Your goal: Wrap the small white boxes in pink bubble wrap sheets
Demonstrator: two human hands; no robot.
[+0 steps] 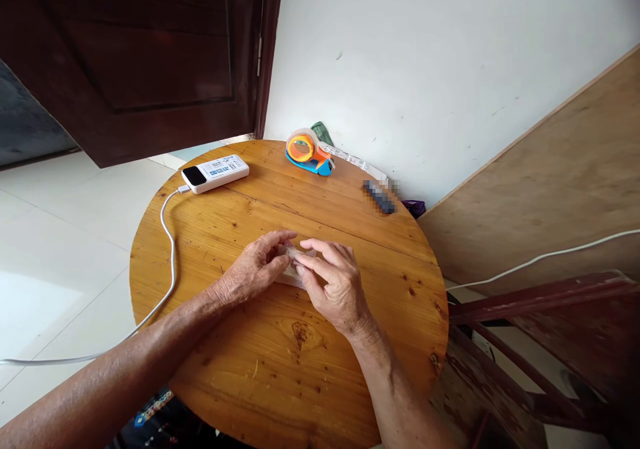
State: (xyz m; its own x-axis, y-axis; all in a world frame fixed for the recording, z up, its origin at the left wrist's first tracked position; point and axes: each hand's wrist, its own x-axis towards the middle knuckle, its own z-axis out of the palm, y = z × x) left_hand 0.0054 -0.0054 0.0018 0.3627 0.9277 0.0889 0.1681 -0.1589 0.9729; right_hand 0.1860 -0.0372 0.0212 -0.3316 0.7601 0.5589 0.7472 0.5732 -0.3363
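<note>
Near the table's (300,375) middle, towards twelve o'clock, left hand (255,265) and right hand (336,285) are huddling round a pale packet (290,278), fingers bunched, clamped or not impossible to tell, its light, probably soft wrapping favouring edge holds!

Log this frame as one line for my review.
left hand: at small pale item | right hand: at same item | hold: unclear, partly hidden | surface: round table | beyond: tape dispenser

Blue print (220,166) on wht pwr bank (216,174), too blurry to read. Dk chars on wht strip (356,160) illegible too.
</note>
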